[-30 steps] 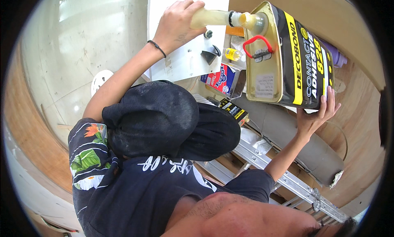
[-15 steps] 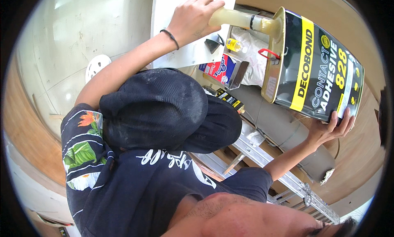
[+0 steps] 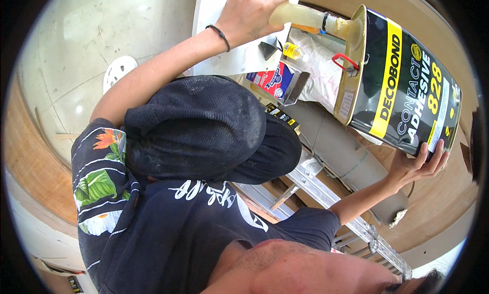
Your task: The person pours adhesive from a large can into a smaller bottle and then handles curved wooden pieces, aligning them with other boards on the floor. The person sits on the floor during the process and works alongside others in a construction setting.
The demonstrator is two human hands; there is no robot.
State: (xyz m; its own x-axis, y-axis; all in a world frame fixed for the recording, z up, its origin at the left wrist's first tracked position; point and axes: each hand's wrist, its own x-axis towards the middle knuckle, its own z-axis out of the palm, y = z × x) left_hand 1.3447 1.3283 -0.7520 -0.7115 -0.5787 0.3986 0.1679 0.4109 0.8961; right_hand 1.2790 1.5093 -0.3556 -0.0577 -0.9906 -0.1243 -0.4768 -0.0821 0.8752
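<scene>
My left hand (image 3: 254, 11), with a black band at its wrist, wraps round a translucent yellowish plastic tube (image 3: 300, 14). The tube meets the neck of a large black metal can (image 3: 374, 80) with a yellow stripe, and a dark ring circles it near the joint. Whether the tube is a hose or a bottle I cannot tell. The can lies tilted on its side, its top facing left and a red handle (image 3: 345, 61) on that top. From underneath, my right hand (image 3: 420, 164) holds the can near its base, fingers spread along the lower side.
A white board (image 3: 219, 57) lies under my left forearm. Beyond my dark-clothed knees (image 3: 204, 126) stand a red and blue tin (image 3: 275, 82), a yellow-labelled bottle (image 3: 293, 50) and a pale sack (image 3: 321, 70). A grey roll (image 3: 331, 141) and a metal ladder (image 3: 351, 225) lie at the right.
Both hands, the tube and the can sit slightly farther right in the picture. The grip on each has not changed. Something orange now shows behind the tube.
</scene>
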